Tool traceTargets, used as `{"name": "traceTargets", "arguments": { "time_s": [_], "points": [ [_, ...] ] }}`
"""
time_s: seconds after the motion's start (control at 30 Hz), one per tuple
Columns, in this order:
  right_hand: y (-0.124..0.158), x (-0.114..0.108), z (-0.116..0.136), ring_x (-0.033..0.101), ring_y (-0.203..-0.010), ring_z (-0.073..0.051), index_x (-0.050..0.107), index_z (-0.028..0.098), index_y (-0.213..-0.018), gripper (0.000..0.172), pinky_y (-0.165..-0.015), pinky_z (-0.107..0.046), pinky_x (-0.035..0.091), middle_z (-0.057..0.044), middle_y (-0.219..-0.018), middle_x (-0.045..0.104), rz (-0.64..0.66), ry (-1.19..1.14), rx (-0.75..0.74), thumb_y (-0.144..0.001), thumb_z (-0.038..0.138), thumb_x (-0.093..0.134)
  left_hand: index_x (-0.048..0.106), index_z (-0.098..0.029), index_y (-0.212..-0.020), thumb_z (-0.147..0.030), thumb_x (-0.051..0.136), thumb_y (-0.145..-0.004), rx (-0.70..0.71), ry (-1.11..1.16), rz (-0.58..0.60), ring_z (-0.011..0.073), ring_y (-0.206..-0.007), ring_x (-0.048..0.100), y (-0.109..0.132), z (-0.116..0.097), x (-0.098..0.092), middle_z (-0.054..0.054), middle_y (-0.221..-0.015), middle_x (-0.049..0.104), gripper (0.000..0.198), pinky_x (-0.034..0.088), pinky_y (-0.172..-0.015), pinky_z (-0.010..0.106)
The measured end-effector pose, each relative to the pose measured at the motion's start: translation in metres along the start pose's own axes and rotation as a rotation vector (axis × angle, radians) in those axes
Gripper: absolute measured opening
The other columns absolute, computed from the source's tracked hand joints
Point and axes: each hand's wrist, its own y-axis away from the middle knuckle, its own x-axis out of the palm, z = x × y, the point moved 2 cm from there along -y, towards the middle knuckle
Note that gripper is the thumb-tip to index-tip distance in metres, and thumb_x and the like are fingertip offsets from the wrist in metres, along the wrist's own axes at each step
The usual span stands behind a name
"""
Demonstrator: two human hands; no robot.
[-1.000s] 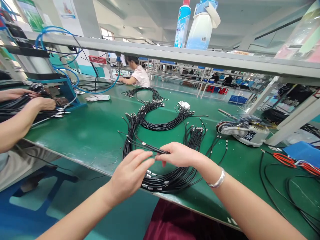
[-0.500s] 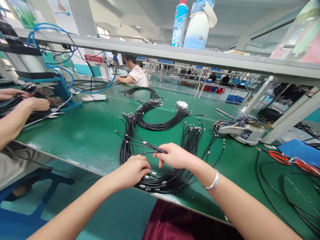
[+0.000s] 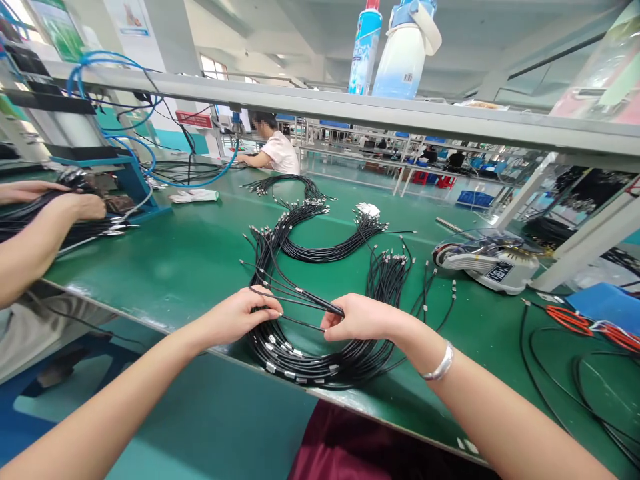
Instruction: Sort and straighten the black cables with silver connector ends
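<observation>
1. Right hand (image 3: 361,317) pinched shut on a small gathered bunch of thin black cables (image 3: 300,297), near the front edge of the green workbench (image 3: 175,260).
2. Left hand (image 3: 240,317) fingers curled down, tips closed on one or two strands on the left side of the big cable pile (image 3: 320,360); exact strand count hard to tell.
3. Progress, as a judgement: early. Only a few strands sit in the right-hand pinch; most of the pile lies loose on the bench, and a second curved cable bundle (image 3: 325,233) farther back is untouched.
4. Tape dispenser (image 3: 487,260) to the right, well apart from both hands.
5. A co-worker's hand (image 3: 83,207) at left rests on another cable bunch.
6. Hidden/unclear: right fingertips cover the grip point; metal connector ends too small to identify; orange wires (image 3: 590,327) cut off at the right edge.
</observation>
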Motion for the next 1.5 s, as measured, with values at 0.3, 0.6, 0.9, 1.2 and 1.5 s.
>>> {"name": "traceTargets", "arguments": {
  "time_s": [0.3, 0.6, 0.9, 1.2, 1.5],
  "points": [
    [-0.007, -0.004, 0.009, 0.054, -0.064, -0.011, 0.071, 0.016, -0.082, 0.032, -0.056, -0.02, 0.039, -0.001, -0.076, 0.066, 0.031, -0.091, -0.053, -0.074, 0.044, 0.057, 0.069, -0.025, -0.092, -0.051, 0.045, -0.08, 0.002, 0.008, -0.051, 0.0086, -0.1, 0.055, -0.004, 0.011, 0.003, -0.001, -0.101, 0.064, 0.037, 0.042, -0.096, 0.02],
    [-0.023, 0.01, 0.001, 0.05, -0.065, -0.009, 0.069, 0.015, -0.089, 0.027, -0.055, -0.018, 0.034, 0.0, -0.078, 0.069, 0.114, -0.242, -0.077, -0.072, 0.035, 0.059, 0.07, -0.023, -0.09, -0.052, 0.049, -0.078, 0.087, 0.03, -0.143, 0.0097, -0.098, 0.058, -0.012, 0.015, 0.003, 0.002, -0.098, 0.067, 0.038, 0.046, -0.095, 0.022],
    [0.001, -0.011, 0.007, 0.044, -0.053, -0.008, 0.057, 0.013, -0.059, 0.022, -0.049, -0.02, 0.033, 0.002, -0.058, 0.056, 0.121, -0.063, 0.006, -0.072, 0.03, 0.052, 0.07, -0.023, -0.086, -0.052, 0.049, -0.078, 0.046, 0.036, -0.266, 0.0114, -0.107, 0.054, -0.025, 0.071, -0.003, 0.001, -0.103, 0.066, 0.037, 0.04, -0.105, 0.027],
    [-0.005, 0.016, -0.001, 0.053, -0.055, -0.007, 0.059, 0.014, -0.1, 0.025, -0.052, -0.018, 0.043, -0.003, -0.079, 0.064, 0.214, -0.553, 0.022, -0.078, 0.025, 0.051, 0.065, -0.026, -0.1, -0.044, 0.045, -0.083, -0.102, -0.169, -0.439, 0.0108, -0.104, 0.055, 0.057, 0.019, 0.011, 0.001, -0.109, 0.062, 0.032, 0.044, -0.097, 0.024],
    [-0.016, 0.046, 0.005, 0.052, -0.057, -0.008, 0.065, 0.021, -0.076, 0.018, -0.047, -0.017, 0.035, 0.004, -0.068, 0.062, -0.013, -0.046, -0.088, -0.062, 0.032, 0.064, 0.059, -0.028, -0.11, -0.019, 0.052, -0.082, 0.143, -0.404, -0.527, 0.0075, -0.117, 0.045, 0.088, -0.008, 0.068, -0.004, -0.116, 0.06, 0.031, 0.043, -0.1, 0.02]
  ]
}}
